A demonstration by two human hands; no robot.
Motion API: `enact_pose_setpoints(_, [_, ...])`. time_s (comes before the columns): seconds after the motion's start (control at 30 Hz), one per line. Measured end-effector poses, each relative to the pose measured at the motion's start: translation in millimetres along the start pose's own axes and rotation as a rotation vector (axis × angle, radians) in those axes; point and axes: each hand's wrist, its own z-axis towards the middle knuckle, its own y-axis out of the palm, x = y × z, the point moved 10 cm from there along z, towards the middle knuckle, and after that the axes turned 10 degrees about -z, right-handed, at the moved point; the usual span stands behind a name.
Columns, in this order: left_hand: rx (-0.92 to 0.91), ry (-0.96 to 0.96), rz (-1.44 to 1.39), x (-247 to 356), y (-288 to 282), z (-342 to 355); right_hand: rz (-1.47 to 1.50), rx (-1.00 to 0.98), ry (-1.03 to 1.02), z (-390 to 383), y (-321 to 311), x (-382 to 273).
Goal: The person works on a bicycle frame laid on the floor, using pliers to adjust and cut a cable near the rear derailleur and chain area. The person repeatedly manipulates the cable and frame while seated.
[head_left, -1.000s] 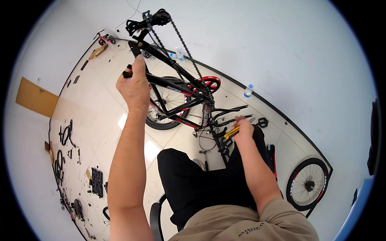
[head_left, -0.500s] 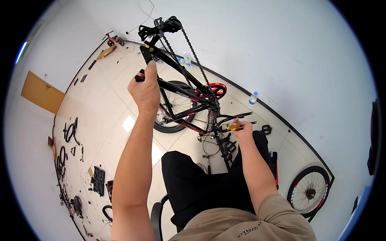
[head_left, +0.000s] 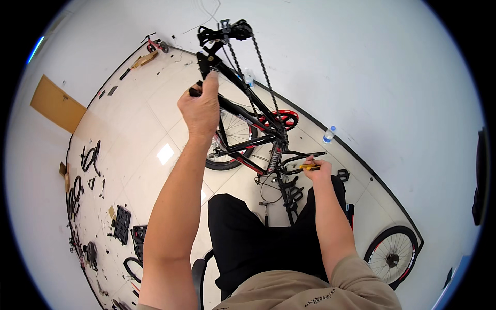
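A black bicycle frame (head_left: 262, 139) with red and white trim tilts up in front of me, its rear end raised. My left hand (head_left: 200, 112) is closed round the stay near that end. Above it sit the rear derailleur (head_left: 238, 31) and a chain (head_left: 261, 66) running down to the red chainring (head_left: 292, 122). In my right hand (head_left: 321, 170) is a yellow-handled tool (head_left: 309, 167), its kind unclear. That hand is beside slender black parts (head_left: 306, 154) at the lower end of the frame.
A spoked wheel (head_left: 390, 259) leans by the wall at right. A water bottle (head_left: 329, 134) stands along the wall. Another wheel (head_left: 252, 147) is behind the frame. Left on the floor are a black tool case (head_left: 122, 225) and scattered bike parts. A hammer (head_left: 266, 212) lies between my feet.
The view has shifted a little, so the raised frame end and my left hand appear farther right. Both hands keep their holds.
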Motion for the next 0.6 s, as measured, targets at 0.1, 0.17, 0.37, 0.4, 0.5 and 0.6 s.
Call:
enact_pose_setpoints(0.1, [0.011, -0.022, 0.018, 6, 7, -3, -0.127, -0.026, -0.219, -23, 18, -21])
enact_pose_setpoints(0.17, [0.029, 0.003, 0.054, 2, 3, 3, -0.468, -0.333, -0.428, -95, 68, 14])
enact_pose_setpoints(0.37, [0.006, -0.053, -0.002, -11, 2, 15, -1.064, -0.872, -0.234, -185, 104, 163])
enact_pose_setpoints(0.4, [0.012, -0.028, -0.009, -10, 2, 7, -1.074, -0.798, -0.234, -172, 92, 153])
enact_pose_setpoints(0.5, [0.002, -0.052, 0.036, -9, 9, 12, -1.084, -0.667, -0.227, -146, 61, 132])
enact_pose_setpoints(0.6, [0.007, -0.048, 0.033, -7, 9, 12, -1.126, -0.576, -0.201, -136, 34, 126])
